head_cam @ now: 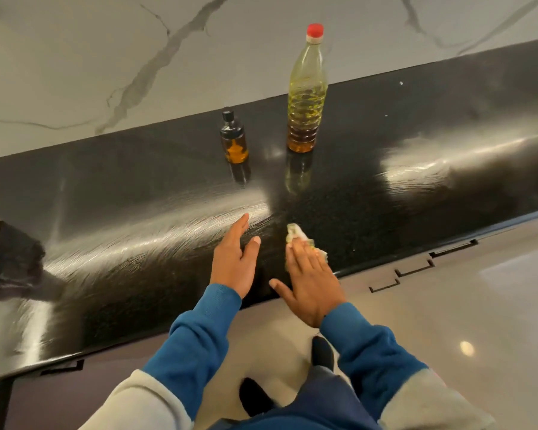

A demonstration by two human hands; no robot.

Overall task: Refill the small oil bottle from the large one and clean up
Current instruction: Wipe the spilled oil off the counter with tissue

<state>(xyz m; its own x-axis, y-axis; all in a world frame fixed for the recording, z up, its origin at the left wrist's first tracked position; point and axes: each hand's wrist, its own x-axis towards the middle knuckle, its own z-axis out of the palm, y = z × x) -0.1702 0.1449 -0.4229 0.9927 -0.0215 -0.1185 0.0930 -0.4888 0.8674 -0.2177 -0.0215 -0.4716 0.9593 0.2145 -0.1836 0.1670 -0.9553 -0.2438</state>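
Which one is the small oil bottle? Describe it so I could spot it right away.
Look at the long black countertop under the marble wall. Two bottles stand near its back edge. The small oil bottle is the short one with a black cap, left of the tall bottle with a red cap.

The countertop looked like polished black stone, glossy and streaked with fine smears. The wall behind was smooth veined marble. The large bottle was clear ribbed plastic with a red plastic cap; the small bottle looked glassy. The wipe looked like soft crumpled paper. The sleeves were matt knit cloth.
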